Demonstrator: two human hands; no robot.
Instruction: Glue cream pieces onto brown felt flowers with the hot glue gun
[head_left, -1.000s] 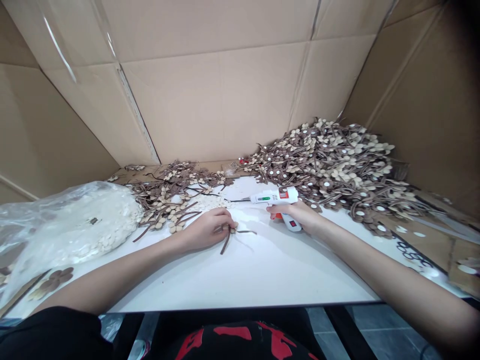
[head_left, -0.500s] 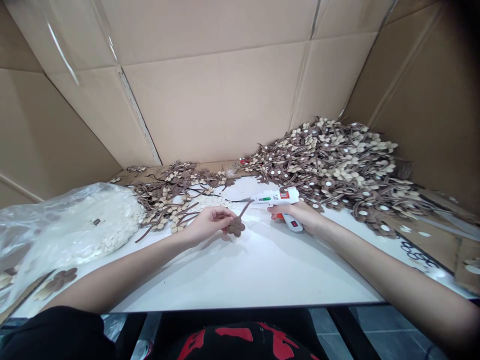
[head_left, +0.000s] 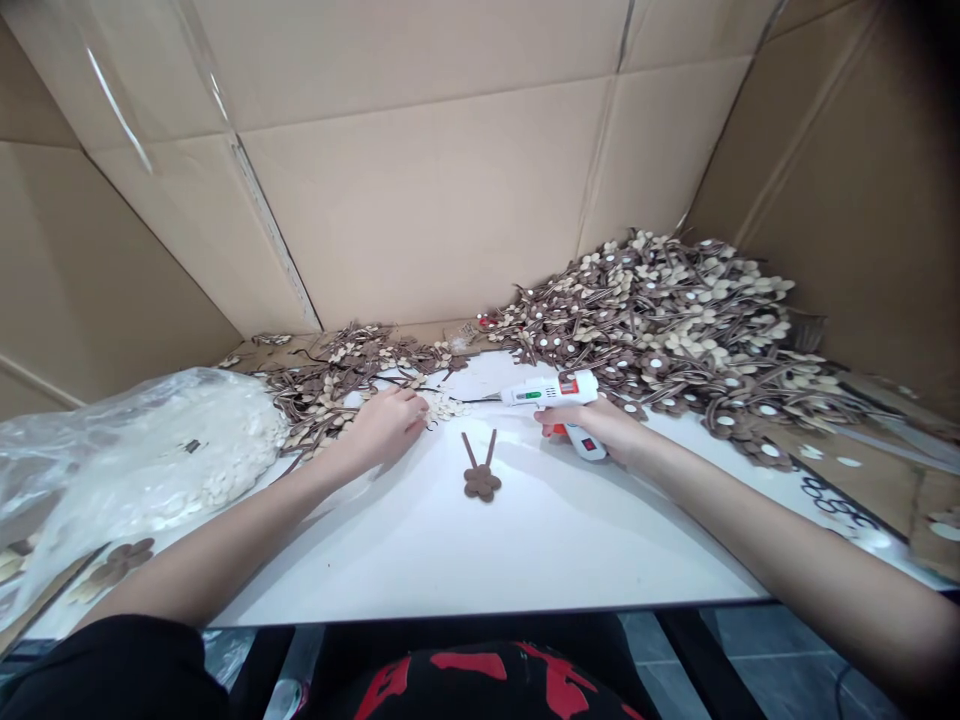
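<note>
A brown felt flower [head_left: 481,481] with two strips pointing away from me lies alone on the white table [head_left: 525,540]. My right hand [head_left: 600,428] grips a white hot glue gun [head_left: 551,392], nozzle pointing left, just right of the flower. My left hand [head_left: 384,424] reaches left of the flower into small pale round pieces [head_left: 441,404] at the edge of a pile of brown and beige flower pieces [head_left: 337,375]. Its fingers are curled over the pieces; what they pinch is hidden.
A large heap of finished brown and beige flowers [head_left: 675,330] fills the back right. A clear plastic bag of pale discs [head_left: 150,455] lies at the left. Cardboard walls [head_left: 450,180] enclose the table on three sides. Printed cardboard [head_left: 862,490] lies at right.
My left hand has let go of the brown flower, which now lies on the table, and has moved left and back to the pale pieces. The glue gun hand stayed in place.
</note>
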